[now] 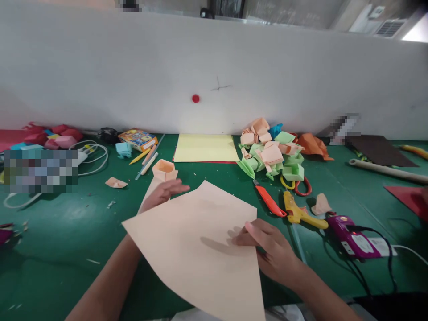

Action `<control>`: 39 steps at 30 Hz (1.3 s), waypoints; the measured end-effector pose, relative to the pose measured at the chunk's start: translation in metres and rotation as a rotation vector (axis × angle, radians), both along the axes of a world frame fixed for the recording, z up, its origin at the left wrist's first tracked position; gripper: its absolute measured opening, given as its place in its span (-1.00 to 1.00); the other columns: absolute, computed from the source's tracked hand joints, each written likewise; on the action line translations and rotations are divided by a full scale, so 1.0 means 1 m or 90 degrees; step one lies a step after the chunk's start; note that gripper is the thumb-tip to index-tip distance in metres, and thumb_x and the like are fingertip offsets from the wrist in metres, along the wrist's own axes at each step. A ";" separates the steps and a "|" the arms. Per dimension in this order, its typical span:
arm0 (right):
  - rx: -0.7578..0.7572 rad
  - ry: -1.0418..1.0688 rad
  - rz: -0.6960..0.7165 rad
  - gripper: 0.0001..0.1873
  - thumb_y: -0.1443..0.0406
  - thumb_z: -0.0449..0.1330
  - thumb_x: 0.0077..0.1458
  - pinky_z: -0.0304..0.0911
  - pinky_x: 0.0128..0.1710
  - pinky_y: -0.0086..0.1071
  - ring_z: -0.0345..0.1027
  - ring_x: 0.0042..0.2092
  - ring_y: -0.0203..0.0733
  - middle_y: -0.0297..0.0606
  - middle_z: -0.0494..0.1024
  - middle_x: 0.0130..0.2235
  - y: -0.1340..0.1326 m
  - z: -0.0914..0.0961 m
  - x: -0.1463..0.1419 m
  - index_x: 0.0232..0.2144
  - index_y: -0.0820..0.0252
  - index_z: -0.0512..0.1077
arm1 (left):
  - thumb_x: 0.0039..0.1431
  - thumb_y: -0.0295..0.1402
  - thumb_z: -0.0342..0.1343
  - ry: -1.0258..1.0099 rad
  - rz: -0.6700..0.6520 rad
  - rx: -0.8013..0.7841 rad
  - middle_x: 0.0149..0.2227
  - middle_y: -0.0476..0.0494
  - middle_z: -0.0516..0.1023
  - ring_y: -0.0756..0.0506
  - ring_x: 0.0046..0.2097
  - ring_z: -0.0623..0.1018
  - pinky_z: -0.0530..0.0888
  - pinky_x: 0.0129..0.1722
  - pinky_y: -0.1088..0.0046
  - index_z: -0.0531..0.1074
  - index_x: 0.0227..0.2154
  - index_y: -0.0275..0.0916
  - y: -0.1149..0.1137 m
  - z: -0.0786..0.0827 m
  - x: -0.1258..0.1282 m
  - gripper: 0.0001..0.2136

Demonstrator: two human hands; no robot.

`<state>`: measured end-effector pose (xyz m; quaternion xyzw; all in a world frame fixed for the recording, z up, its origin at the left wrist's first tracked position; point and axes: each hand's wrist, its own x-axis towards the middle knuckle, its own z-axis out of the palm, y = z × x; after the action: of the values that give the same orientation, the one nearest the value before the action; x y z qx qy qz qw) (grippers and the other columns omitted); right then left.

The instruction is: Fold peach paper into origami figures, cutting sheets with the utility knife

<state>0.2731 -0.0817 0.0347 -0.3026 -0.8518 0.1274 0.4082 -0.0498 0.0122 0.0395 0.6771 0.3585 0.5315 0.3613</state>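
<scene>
A large peach paper sheet (197, 249) is lifted above the green table (67, 232) in front of me. My left hand (163, 192) reaches under its far left edge, with the fingers partly hidden behind the sheet. My right hand (267, 249) grips the sheet's right edge, thumb on top and fingers curled beneath. Just beyond my left hand stands a small folded peach paper cup (163, 169).
A yellow sheet (204, 148) lies at the back centre. A heap of folded peach and green paper pieces (270, 154), scissors (297, 183), an orange cutter (269, 200), a yellow glue gun (299, 213) and a purple device with cables (351, 236) crowd the right. Pencils (147, 158), a box (137, 138) and cords sit at left.
</scene>
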 end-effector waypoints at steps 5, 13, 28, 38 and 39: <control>0.000 -0.074 -0.045 -0.44 0.64 0.04 0.13 0.41 -0.08 -0.17 0.48 -0.03 -0.09 -0.29 0.68 -0.18 0.009 -0.004 0.014 0.03 0.01 0.45 | 0.25 0.07 0.14 0.234 -0.141 0.110 -0.25 -0.21 0.66 -0.19 -0.18 0.64 0.51 -0.13 0.26 0.54 -0.36 -0.19 -0.009 0.003 0.000 -0.60; -0.056 -0.103 -0.100 -0.65 0.50 0.13 0.18 0.42 0.01 -0.13 0.45 0.04 -0.05 -0.23 0.66 -0.09 0.008 -0.006 0.032 -0.08 0.04 0.50 | 0.39 -0.18 0.06 0.358 -0.025 0.356 -0.22 -0.15 0.67 -0.13 -0.17 0.61 0.46 -0.12 0.24 0.48 -0.30 -0.18 -0.010 -0.006 0.008 -0.78; -0.163 -0.268 -0.149 -0.67 0.44 0.17 0.15 0.33 0.13 0.06 0.33 0.16 0.07 -0.22 0.59 0.09 0.017 -0.023 0.052 -0.13 0.00 0.59 | 0.13 -0.58 0.13 0.462 -0.233 0.137 -0.03 -0.13 0.64 -0.17 0.00 0.58 0.48 0.01 0.20 0.57 -0.11 -0.08 -0.028 0.001 0.021 -0.67; -0.264 -0.339 -0.082 -0.50 0.50 0.11 0.11 0.21 0.22 0.15 0.19 0.29 0.09 -0.28 0.42 0.26 0.015 -0.017 0.059 -0.06 -0.14 0.59 | -0.08 -0.63 0.11 0.693 -0.295 0.082 0.45 0.06 0.09 -0.35 0.42 0.18 0.17 0.30 -0.14 0.52 0.07 0.22 -0.027 -0.003 0.021 -0.33; -0.263 -0.318 -0.077 -0.52 0.50 0.10 0.14 0.21 0.22 0.13 0.21 0.28 0.07 -0.26 0.44 0.25 0.017 -0.018 0.061 -0.05 -0.12 0.59 | -0.03 -0.60 0.12 0.689 -0.299 0.072 0.44 0.07 0.13 -0.35 0.41 0.19 0.17 0.30 -0.14 0.53 0.05 0.22 -0.027 -0.003 0.021 -0.38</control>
<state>0.3337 -0.0652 0.0171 -0.4507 -0.8623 0.1951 0.1235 -0.0283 -0.0149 0.0366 0.9314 0.3033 0.0345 0.1984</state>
